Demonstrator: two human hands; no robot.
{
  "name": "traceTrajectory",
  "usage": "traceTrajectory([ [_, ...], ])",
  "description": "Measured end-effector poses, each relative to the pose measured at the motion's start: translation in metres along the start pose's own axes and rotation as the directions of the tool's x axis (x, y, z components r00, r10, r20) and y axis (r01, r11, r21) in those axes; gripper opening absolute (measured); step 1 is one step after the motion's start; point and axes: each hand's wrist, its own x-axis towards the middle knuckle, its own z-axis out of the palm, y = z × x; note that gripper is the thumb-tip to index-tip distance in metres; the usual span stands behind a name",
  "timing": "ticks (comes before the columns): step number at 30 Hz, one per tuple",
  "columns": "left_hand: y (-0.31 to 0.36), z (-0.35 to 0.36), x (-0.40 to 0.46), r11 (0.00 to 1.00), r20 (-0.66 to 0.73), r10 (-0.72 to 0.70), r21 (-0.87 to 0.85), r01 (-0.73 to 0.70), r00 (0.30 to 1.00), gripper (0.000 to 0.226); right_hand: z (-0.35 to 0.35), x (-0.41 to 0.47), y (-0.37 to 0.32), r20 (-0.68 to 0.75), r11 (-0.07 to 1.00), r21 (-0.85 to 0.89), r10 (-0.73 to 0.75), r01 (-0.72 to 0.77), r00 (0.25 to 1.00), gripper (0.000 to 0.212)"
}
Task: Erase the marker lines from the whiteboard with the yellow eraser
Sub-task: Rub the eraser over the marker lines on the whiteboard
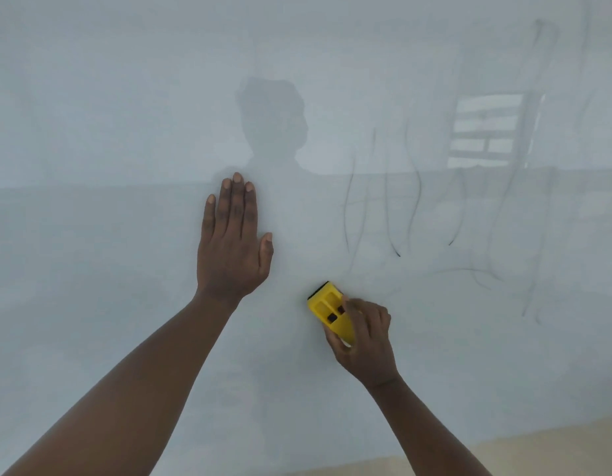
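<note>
We see the whiteboard (126,97) filling nearly the whole view, with two bare arms reaching up to it. Our left hand (234,242) lies flat against the board, fingers straight and close together, thumb set a little apart; it is spread wide and grips nothing. Our right hand (364,338) is closed around the lower end of the yellow eraser (328,310), fingers curled over its back and thumb along its side. The eraser sits pressed to the board, tilted with its upper end leaning left, a dark pad edge showing at the top. It lies below and to the right of the left hand, apart from it.

Faint, smeared marker lines (400,214) remain above and to the right of the eraser, mostly long upright strokes, with more running toward the right edge. The eraser is not touching them. A bright window reflection (485,132) shows on the board's upper right. A pale strip of floor (538,451) shows at the bottom right corner.
</note>
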Motion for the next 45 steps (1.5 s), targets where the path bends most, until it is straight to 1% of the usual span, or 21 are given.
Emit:
traceTrajectory([
  [2,0.013,0.0,0.008,0.998,-0.011,0.062,0.013,-0.062,0.998,0.072,-0.013,0.011,0.026,-0.1,0.989,-0.008,0.145,-0.146,0.984,0.059],
  [4,0.028,-0.001,0.02,0.997,-0.033,0.079,0.01,-0.078,0.996,0.071,-0.028,0.02,0.054,-0.179,0.95,0.024,0.31,-0.31,0.934,0.062],
  [7,0.041,-0.006,0.04,0.999,-0.062,0.022,-0.022,-0.023,0.998,0.069,-0.052,0.033,0.091,-0.245,0.847,0.115,0.53,-0.518,0.812,0.065],
  [10,0.04,-0.008,0.053,1.0,-0.045,-0.011,-0.015,0.01,0.999,0.07,-0.075,0.043,0.124,-0.316,0.725,0.154,0.68,-0.672,0.661,0.065],
  [13,0.035,-0.006,0.056,1.0,-0.021,-0.012,-0.025,0.012,1.0,0.071,-0.091,0.049,0.151,-0.4,0.581,0.189,0.782,-0.791,0.478,0.063],
  [15,0.035,-0.003,0.06,1.0,-0.033,-0.005,-0.019,0.004,0.999,0.071,-0.1,0.058,0.165,-0.433,0.507,0.225,0.817,-0.832,0.381,0.064],
  [17,0.034,-0.001,0.064,1.0,-0.054,-0.011,-0.027,0.009,0.998,0.07,-0.102,0.068,0.171,-0.45,0.476,0.273,0.831,-0.836,0.327,0.066],
  [19,0.035,-0.001,0.064,1.0,-0.057,-0.015,-0.024,0.014,0.998,0.07,-0.099,0.077,0.163,-0.451,0.468,0.293,0.837,-0.834,0.311,0.068],
  [20,0.036,0.0,0.061,1.0,-0.057,-0.012,-0.023,0.011,0.998,0.07,-0.094,0.079,0.156,-0.448,0.487,0.288,0.829,-0.825,0.333,0.067],
  [22,0.036,0.001,0.057,1.0,-0.061,-0.007,-0.025,0.006,0.998,0.07,-0.082,0.087,0.135,-0.44,0.564,0.27,0.793,-0.78,0.421,0.064],
  [26,0.036,0.001,0.058,1.0,-0.076,-0.005,-0.028,0.003,0.997,0.069,-0.05,0.11,0.077,-0.408,0.776,0.197,0.621,-0.6,0.669,0.063],
  [29,0.032,0.003,0.057,0.999,-0.099,0.014,-0.051,-0.019,0.995,0.066,-0.024,0.106,0.028,-0.324,0.896,0.151,0.444,-0.417,0.835,0.061],
  [31,0.029,0.003,0.056,0.998,-0.115,0.028,-0.05,-0.033,0.993,0.064,-0.007,0.089,-0.003,-0.215,0.97,0.085,0.241,-0.228,0.946,0.058],
  [32,0.027,0.003,0.056,0.998,-0.119,0.03,-0.048,-0.036,0.992,0.064,0.002,0.075,-0.017,-0.145,0.993,0.046,0.118,-0.112,0.982,0.057],
  [34,0.024,0.003,0.055,0.998,-0.118,0.024,-0.047,-0.03,0.993,0.063,0.015,0.045,-0.033,-0.037,0.997,0.018,-0.08,0.081,0.996,0.057],
  [35,0.023,0.003,0.055,0.998,-0.115,0.024,-0.05,-0.03,0.993,0.063,0.018,0.035,-0.034,-0.016,0.99,0.016,-0.14,0.14,0.99,0.057],
  [38,0.023,0.003,0.056,0.998,-0.11,0.033,-0.043,-0.038,0.993,0.063,0.015,0.034,-0.022,-0.001,0.972,-0.004,-0.234,0.234,0.972,0.055],
  [40,0.024,0.002,0.056,0.999,-0.119,0.03,-0.034,-0.034,0.992,0.063,0.006,0.053,-0.008,-0.012,0.965,-0.025,-0.261,0.261,0.965,0.056],
  [42,0.026,0.001,0.055,0.999,-0.127,0.019,-0.026,-0.022,0.992,0.063,-0.006,0.084,0.009,-0.071,0.977,-0.073,-0.207,0.202,0.976,0.056],
  [44,0.03,-0.001,0.058,1.0,-0.129,0.008,-0.023,-0.011,0.992,0.065,-0.02,0.124,0.031,-0.202,0.994,-0.097,-0.059,0.04,0.978,0.055],
  [45,0.033,-0.004,0.062,1.0,-0.13,0.006,-0.024,-0.01,0.992,0.066,-0.029,0.143,0.044,-0.277,0.996,-0.06,0.049,-0.068,0.96,0.055],
])
